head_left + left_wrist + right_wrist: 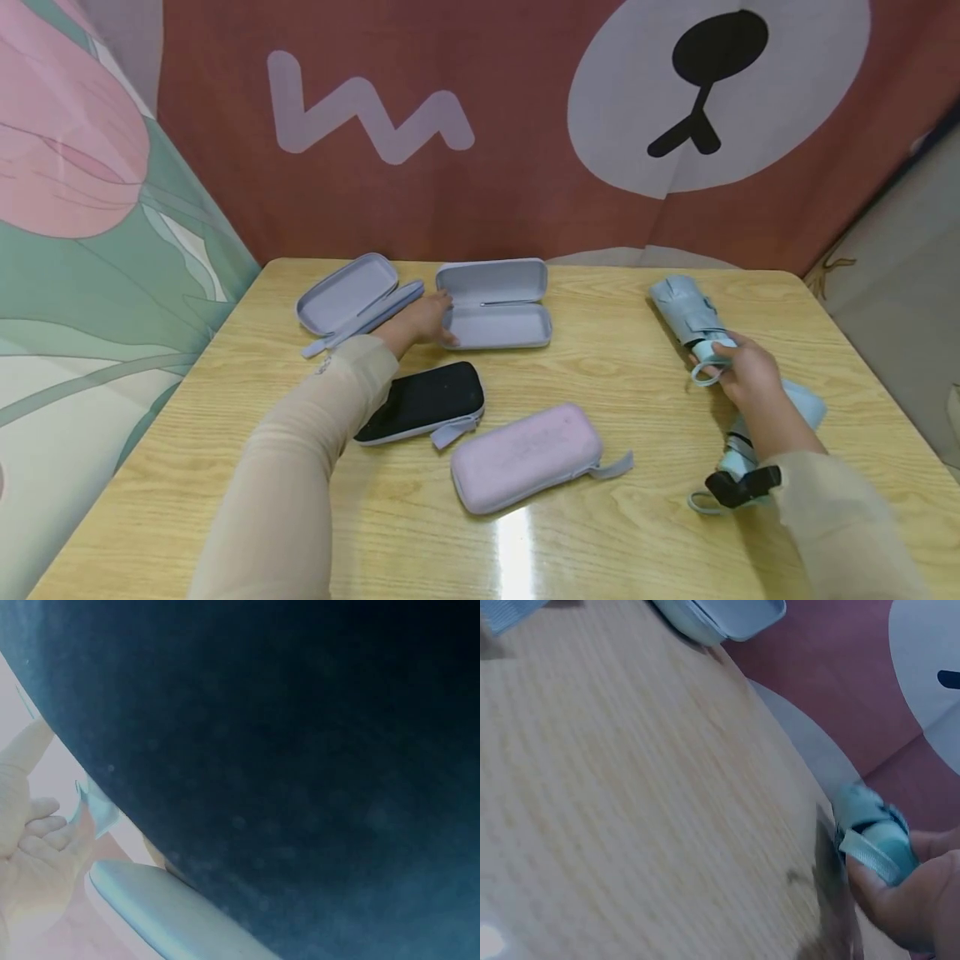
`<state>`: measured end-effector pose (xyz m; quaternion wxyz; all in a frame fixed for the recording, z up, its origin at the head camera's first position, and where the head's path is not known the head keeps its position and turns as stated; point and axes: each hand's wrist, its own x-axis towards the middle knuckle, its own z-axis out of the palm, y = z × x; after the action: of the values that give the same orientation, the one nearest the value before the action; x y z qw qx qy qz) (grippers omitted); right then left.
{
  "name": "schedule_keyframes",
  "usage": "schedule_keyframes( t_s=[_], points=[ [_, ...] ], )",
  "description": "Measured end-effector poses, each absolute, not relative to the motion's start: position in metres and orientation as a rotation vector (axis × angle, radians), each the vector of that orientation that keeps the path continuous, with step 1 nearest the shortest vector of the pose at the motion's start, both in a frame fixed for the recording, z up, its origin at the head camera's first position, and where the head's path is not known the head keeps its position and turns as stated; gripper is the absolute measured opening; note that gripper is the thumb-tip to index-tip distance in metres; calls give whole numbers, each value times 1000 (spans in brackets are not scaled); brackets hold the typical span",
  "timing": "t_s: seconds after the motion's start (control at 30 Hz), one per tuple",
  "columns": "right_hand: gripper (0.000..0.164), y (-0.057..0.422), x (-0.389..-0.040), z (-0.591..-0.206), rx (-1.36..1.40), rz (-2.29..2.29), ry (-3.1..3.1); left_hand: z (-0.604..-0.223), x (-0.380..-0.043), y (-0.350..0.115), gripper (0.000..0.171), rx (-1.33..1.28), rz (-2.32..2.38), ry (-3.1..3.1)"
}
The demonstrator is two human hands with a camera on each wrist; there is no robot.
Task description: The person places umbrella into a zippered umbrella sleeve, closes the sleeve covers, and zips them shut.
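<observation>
My left hand [423, 321] is at the left end of an open grey-lilac glasses case [498, 327], thumb at its front corner and fingers near the hinge, gripping that end. Left of the wrist stands another open glasses case [348, 296]. In the left wrist view a dark surface [300, 765] blocks most of the scene; part of the left hand [34, 847] shows palm-side with bent fingers. My right hand [750, 367] grips a folded light-blue umbrella [684, 308] by its handle; the right wrist view shows thumb and fingers round the umbrella's handle end [889, 847].
A black zip case [431, 400] lies below the left forearm, a pink zip case [528, 457] at the front middle. Under the right wrist lies a second pale-blue umbrella [806, 404]. A patterned curtain [510, 200] hangs behind the wooden table [600, 375].
</observation>
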<state>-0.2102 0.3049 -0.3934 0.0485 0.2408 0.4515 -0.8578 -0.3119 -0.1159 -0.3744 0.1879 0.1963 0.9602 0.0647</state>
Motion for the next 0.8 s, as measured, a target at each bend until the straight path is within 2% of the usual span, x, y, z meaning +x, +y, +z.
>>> schedule_keyframes(
  t_s=[0.13,0.23,0.47,0.6,0.8],
  points=[
    [80,300,-207,-395,528,-2605,1367,-374,-311,-116,83,543,188,2690],
    [75,294,-205,-396,351,-2590,1391,-374,-311,-115,83,540,173,2691],
    [28,275,-204,-394,71,-2559,1451,-387,-326,-118,91,545,162,2691],
    [28,266,-205,-393,-12,-2539,1450,-390,-329,-118,93,573,165,2687],
    [31,255,-204,-396,-124,-2458,1524,-373,-309,-113,83,616,185,2705]
  ],
)
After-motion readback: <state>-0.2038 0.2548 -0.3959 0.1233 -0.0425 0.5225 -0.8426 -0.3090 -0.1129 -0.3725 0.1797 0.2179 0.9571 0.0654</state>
